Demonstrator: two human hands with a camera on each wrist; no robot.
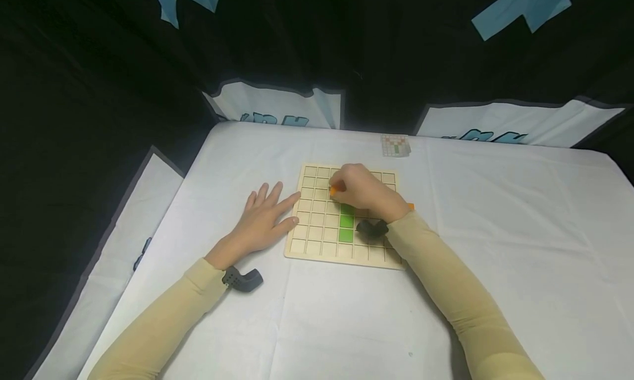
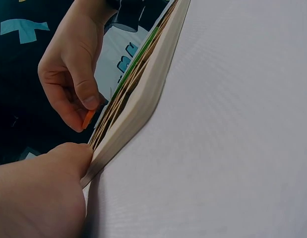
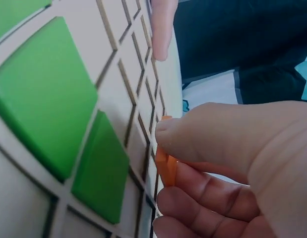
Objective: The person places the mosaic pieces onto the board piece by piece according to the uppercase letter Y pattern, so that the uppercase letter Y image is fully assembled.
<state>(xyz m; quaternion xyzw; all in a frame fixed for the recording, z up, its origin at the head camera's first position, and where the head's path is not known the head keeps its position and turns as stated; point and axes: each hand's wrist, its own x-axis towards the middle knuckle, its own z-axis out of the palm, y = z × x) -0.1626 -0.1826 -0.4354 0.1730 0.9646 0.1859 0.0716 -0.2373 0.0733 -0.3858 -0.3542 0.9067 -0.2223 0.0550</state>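
Two tan sleeves point(image 1: 160, 319) reach in from the near side over a white cloth point(image 1: 337, 325), each with a dark wrist mount point(image 1: 242, 281) at its cuff. The left hand point(image 1: 261, 220) lies beside the left edge of a pale gridded board point(image 1: 315, 234), its fingers straight and spread; the thumb and index finger meet the edge, and the rest lie on the cloth.

On the board, three green tiles point(image 1: 346, 221) sit in a column, one directly beyond another, the farthest partly covered by the right hand point(image 1: 364, 192). That hand is pinching an orange tile point(image 3: 167, 168) between its thumb and fingertips. The orange tile sits at the very ends of the digits, on the hand's left side, over the far half of the board. It is farther off than the green column and a little to its left. The right wrist view shows the tile tilted up close to the grid; whether it touches the board I cannot tell.

Another orange piece point(image 1: 411, 206) shows just past the board's right edge, partly hidden by the right wrist. Beyond the board's far right corner lies a small printed card point(image 1: 395, 146). Behind the table hangs a black curtain point(image 1: 346, 39) with blue tape point(image 1: 527, 9).
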